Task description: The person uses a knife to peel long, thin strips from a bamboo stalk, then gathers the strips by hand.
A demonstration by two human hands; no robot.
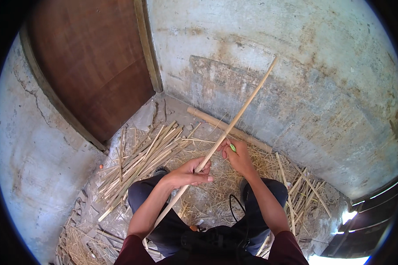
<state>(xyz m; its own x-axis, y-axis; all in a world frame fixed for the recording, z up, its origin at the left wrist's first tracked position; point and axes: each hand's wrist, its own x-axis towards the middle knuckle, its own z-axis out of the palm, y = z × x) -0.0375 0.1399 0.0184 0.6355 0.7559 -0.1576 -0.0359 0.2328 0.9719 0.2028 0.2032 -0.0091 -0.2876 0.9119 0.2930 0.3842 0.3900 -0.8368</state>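
A long, pale bamboo strip (246, 103) slants across the view, from my lap up toward the wall. My left hand (189, 173) is closed around its lower middle, the thumb lying along the near side. Farther up, my right hand (240, 157) is closed on a small tool with a green handle (233, 148). The tool's working end is hidden by the fingers and the strip. The right fingertips are right beside the strip, and whether they also pinch it I cannot tell.
A heap of split bamboo strips (152, 152) lies at the left; more strips (303, 194) lie at the right. A thick pole (208, 118) rests along the wall's foot (296, 88). Straw-like shavings (208, 194) litter the floor between my legs. A brown door (90, 62) stands at the back left.
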